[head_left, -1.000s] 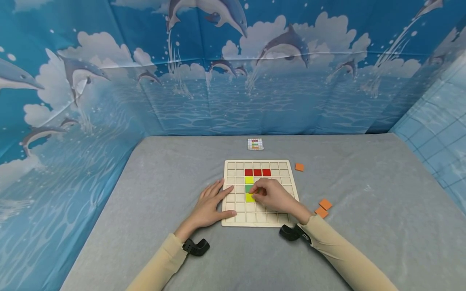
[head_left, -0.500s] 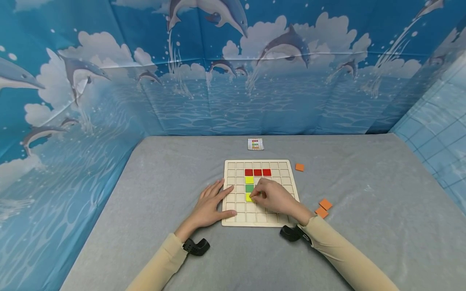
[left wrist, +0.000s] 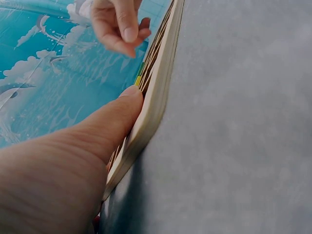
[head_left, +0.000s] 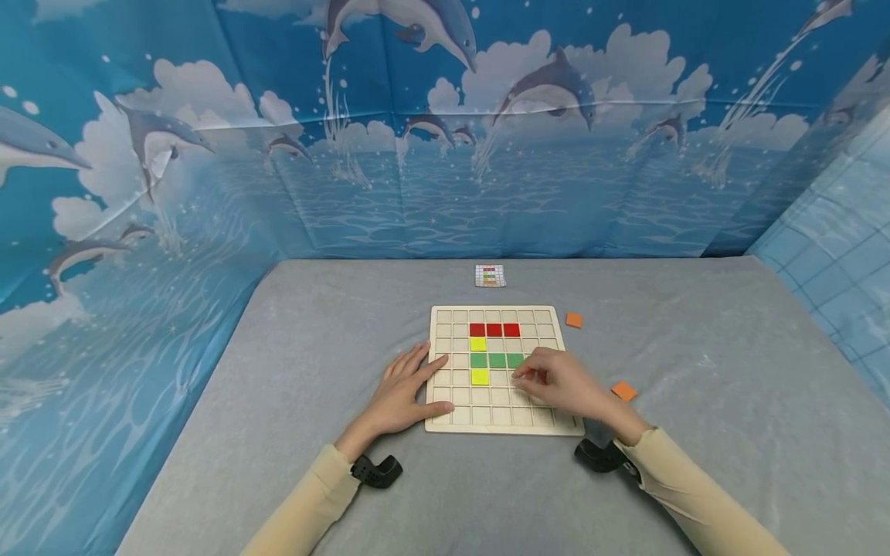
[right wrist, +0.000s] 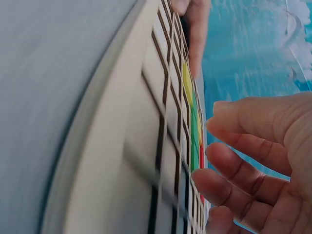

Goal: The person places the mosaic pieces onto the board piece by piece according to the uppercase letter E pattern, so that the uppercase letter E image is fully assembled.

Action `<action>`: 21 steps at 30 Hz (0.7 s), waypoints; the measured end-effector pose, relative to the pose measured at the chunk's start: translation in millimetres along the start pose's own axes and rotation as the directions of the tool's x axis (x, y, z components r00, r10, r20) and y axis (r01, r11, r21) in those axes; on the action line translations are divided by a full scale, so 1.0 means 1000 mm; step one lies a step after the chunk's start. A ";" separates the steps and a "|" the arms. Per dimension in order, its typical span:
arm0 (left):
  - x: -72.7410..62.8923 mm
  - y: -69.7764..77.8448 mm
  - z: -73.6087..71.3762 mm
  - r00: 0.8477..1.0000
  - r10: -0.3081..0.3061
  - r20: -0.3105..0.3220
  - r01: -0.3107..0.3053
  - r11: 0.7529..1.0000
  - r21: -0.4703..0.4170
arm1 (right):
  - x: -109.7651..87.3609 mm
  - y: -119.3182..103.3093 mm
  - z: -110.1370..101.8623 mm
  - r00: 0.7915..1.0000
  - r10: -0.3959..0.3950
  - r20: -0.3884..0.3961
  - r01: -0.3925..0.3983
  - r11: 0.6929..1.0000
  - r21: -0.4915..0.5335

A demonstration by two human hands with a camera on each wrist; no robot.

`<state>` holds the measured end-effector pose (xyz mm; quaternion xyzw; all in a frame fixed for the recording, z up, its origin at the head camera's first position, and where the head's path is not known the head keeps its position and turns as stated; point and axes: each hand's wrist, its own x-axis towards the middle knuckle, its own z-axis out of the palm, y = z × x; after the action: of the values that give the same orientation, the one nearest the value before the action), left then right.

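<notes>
A wooden grid board (head_left: 473, 417) lies on the table. Three red tiles (head_left: 494, 330) fill part of an upper row. Below them are a yellow tile (head_left: 477, 344), a row of three green tiles (head_left: 497, 361) and another yellow tile (head_left: 480, 377). My left hand (head_left: 396, 398) rests on the board's left side with its fingers spread; its thumb (left wrist: 117, 109) touches the edge. Over the right half of the board hovers my right hand (head_left: 566, 384), fingers loosely bent. In the right wrist view nothing shows between its thumb and fingers (right wrist: 239, 161).
Beyond the board lies a small pattern card (head_left: 490, 276) with a coloured grid. One orange tile (head_left: 573, 320) sits right of the board's upper corner, another (head_left: 624, 391) farther right beside my right forearm. A dolphin-print curtain (head_left: 417, 201) hangs behind the table.
My right hand has moved right, away from the lower yellow tile, uncovering two more green tiles. One orange tile is now hidden behind my right wrist. My left hand stays still.
</notes>
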<state>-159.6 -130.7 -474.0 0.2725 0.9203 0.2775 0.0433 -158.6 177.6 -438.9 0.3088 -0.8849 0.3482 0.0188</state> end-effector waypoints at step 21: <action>0.000 0.002 -0.001 1.000 0.019 -0.015 -0.019 1.000 0.002 | -0.084 0.042 -0.077 0.978 0.192 0.085 -0.184 0.979 -0.092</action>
<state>-158.8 -130.3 -472.4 0.2793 0.9182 0.2789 0.0333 -128.1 294.8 -427.3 0.2385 -0.9238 0.2963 -0.0427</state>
